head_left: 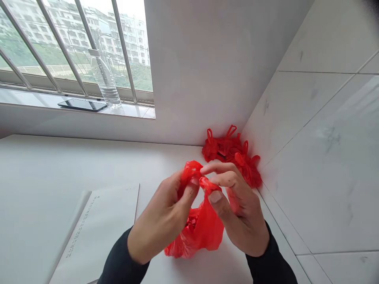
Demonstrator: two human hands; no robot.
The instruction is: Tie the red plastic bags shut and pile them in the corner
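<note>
A red plastic bag (209, 225) rests on the white table below my hands, with small dark red things (192, 221) partly visible inside its mouth. My left hand (166, 215) is closed on one bunched handle of the bag, thumb pressed against the plastic. Between thumb and fingers, my right hand (237, 209) pinches the other twisted handle. Both handles are raised above the bag and sit close to each other. What the small things inside are, I cannot make out.
Several red plastic bags (225, 148) are heaped in the back right corner against the tiled wall (325, 157). An open notebook (109, 221) with handwriting lies at left. On the windowsill are a water bottle (105, 81) and a dark flat device (83, 104).
</note>
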